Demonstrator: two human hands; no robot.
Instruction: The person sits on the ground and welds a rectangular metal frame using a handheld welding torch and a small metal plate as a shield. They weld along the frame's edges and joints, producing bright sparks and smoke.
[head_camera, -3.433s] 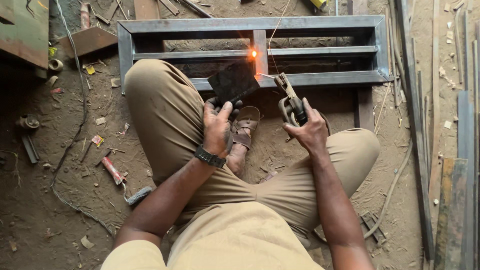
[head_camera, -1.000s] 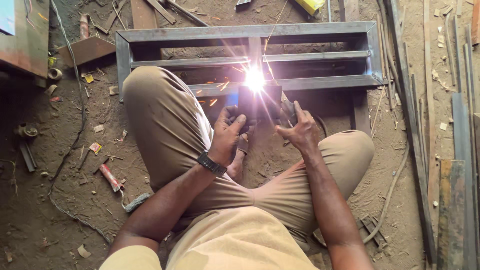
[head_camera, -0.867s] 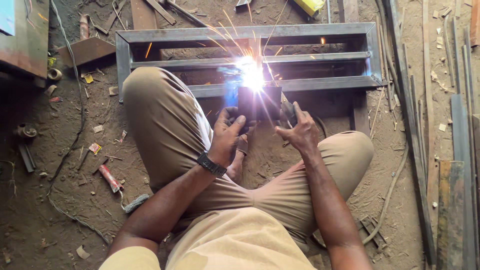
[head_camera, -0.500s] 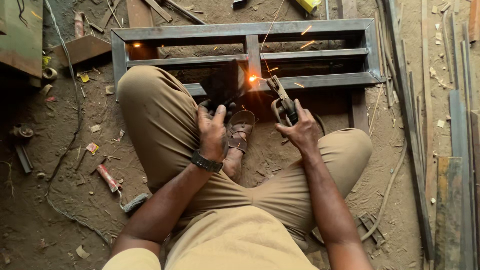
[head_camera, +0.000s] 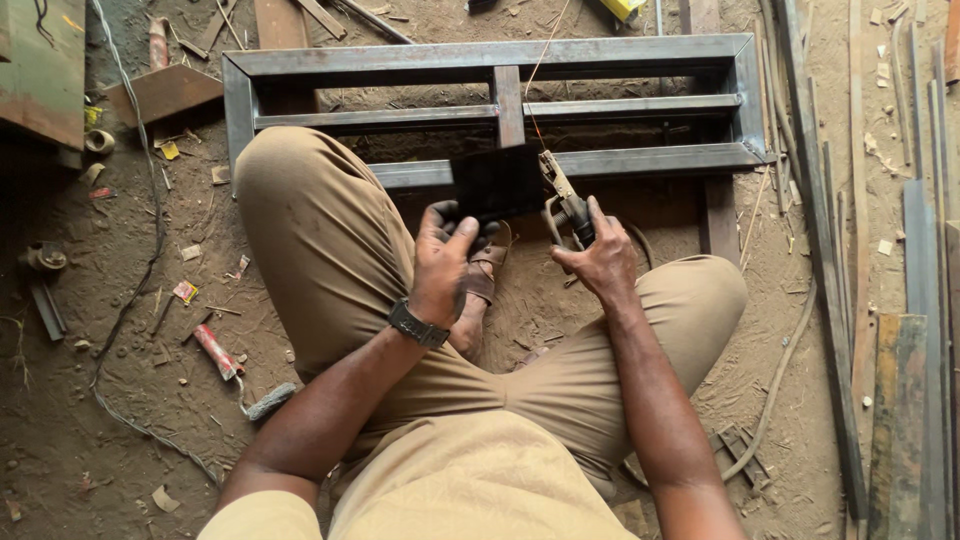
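Now no arc is lit: the bright flash and flying sparks seen a second ago at the joint of the steel frame have gone, and only a faint thin orange line is left above the electrode. The electrode holder has been drawn slightly back from the middle upright, and the dark shield plate sits a little lower and nearer than it did during the flash. From this it may be judged that one weld pass on that joint has just been broken off, and that the seam is now open to inspection.

The shield plate is gripped at its near edge by the left hand, whose fingers are curled closed around it; a dark wristband is worn on that wrist. The electrode holder is clamped in the right hand, the fingers wrapped shut around its handle, with the rod pointed far and left toward the frame.

The frame lies flat on the dirt floor at the far side of the scene, just beyond the bent knees. It is a rectangle of grey bare steel bars with two long inner rails and a short upright between them. Scrap strips are scattered to the right.
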